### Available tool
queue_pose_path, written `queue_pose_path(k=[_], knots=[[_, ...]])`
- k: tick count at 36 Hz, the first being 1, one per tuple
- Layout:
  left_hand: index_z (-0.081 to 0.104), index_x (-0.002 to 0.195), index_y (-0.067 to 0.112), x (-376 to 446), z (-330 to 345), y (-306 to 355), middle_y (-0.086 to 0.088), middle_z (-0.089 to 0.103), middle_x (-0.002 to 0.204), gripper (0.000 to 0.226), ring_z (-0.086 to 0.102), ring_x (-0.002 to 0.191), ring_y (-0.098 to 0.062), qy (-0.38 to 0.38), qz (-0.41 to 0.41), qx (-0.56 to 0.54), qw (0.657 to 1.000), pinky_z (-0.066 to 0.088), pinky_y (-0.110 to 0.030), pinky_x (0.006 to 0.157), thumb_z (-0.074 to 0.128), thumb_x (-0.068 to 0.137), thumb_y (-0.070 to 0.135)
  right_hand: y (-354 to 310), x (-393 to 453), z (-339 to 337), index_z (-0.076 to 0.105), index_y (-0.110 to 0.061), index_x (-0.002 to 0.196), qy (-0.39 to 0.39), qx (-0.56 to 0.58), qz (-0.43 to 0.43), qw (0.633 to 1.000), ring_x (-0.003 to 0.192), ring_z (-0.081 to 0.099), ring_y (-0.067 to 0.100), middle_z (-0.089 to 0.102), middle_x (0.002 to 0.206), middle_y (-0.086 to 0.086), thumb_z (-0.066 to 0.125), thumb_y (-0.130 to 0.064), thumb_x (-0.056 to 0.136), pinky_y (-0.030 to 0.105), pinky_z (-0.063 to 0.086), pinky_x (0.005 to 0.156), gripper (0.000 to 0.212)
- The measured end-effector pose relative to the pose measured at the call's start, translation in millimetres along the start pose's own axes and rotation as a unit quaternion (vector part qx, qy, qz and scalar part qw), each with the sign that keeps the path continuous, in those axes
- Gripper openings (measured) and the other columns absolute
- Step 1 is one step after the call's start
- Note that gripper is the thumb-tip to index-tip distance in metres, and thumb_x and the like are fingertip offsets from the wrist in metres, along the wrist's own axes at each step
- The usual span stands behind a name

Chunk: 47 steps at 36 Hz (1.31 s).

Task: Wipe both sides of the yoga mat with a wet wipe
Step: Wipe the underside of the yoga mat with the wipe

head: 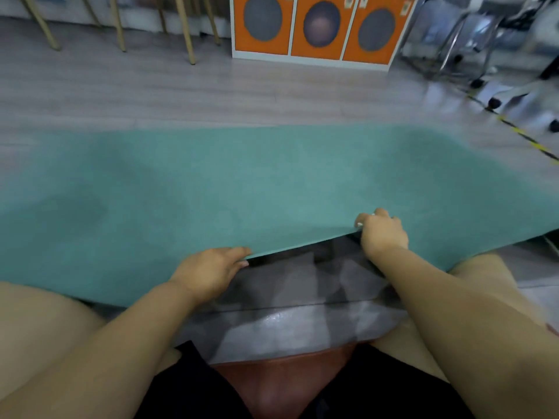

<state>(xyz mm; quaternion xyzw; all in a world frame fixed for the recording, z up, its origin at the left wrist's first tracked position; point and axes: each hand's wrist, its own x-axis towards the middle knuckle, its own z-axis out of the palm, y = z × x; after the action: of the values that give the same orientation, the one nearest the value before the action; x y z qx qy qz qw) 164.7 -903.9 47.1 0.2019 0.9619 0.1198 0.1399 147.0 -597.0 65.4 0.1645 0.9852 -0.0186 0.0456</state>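
Observation:
A teal yoga mat lies spread across the grey floor, stretching past both side edges of the view. Its near edge is lifted off the floor between my hands, with dark shadow under it. My left hand grips the near edge, fingers tucked under it. My right hand holds the same edge higher up, with the fingers curled over the mat. A bit of white shows at its fingertips; it may be the wet wipe, but I cannot tell.
An orange cabinet with three dark round panels stands beyond the mat. Wooden chair legs are at the back left and a metal wheeled frame at the back right. Yellow-black tape runs along the floor on the right.

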Motion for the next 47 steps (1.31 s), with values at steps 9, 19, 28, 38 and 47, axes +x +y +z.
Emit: queue_pose_path(k=[9,19,28,38,47], knots=[[0.004,0.144,0.051,-4,-18,8,0.005,0.012,0.159,0.088,0.022,0.143,-0.020,-0.060,-0.040,-0.073,0.995,0.022,-0.035,0.116,0.038,0.083,-0.003,-4,12,-74,0.058,-0.013,0.117,0.183,-0.071,-0.134,0.971,0.102,0.039,0.036,0.041,0.119,0.017,0.043,-0.004,0.091,0.038,0.034,0.063,0.031],[0.015,0.123,0.071,47,-46,76,0.011,0.011,0.158,0.065,0.019,0.144,-0.017,0.015,0.047,-0.102,0.994,0.019,-0.042,0.117,0.040,0.096,0.018,48,24,-146,0.067,-0.002,0.078,0.363,-0.014,-0.197,0.911,0.065,0.048,0.038,0.051,0.080,0.022,0.052,0.012,0.062,0.026,0.026,0.044,0.025],[0.019,0.140,0.055,109,-40,162,0.009,0.010,0.158,0.090,0.019,0.143,-0.010,0.021,0.137,-0.090,0.986,0.013,-0.014,0.110,0.032,0.081,-0.011,150,43,-156,0.069,-0.005,0.078,0.421,-0.007,-0.148,0.895,0.065,0.047,0.034,0.050,0.078,0.019,0.035,-0.002,0.077,0.031,0.035,0.042,0.034],[0.016,0.146,0.046,155,3,199,0.001,0.007,0.159,0.066,0.018,0.144,-0.018,-0.102,0.159,-0.013,0.982,0.011,-0.023,0.116,0.044,0.095,0.014,212,53,-112,0.056,-0.014,0.122,0.049,-0.076,0.071,0.993,0.113,0.036,0.035,0.038,0.119,0.012,0.045,-0.001,0.090,0.040,0.044,0.084,0.036],[0.039,0.143,0.026,153,27,159,0.003,0.035,0.151,0.049,0.035,0.136,-0.016,-0.240,0.116,0.055,0.962,0.028,-0.023,0.108,0.048,0.096,0.036,186,72,-56,0.051,-0.020,0.130,-0.051,-0.025,0.052,0.997,0.116,0.040,0.034,0.044,0.124,0.012,0.037,-0.002,0.090,0.038,0.042,0.096,0.046]])
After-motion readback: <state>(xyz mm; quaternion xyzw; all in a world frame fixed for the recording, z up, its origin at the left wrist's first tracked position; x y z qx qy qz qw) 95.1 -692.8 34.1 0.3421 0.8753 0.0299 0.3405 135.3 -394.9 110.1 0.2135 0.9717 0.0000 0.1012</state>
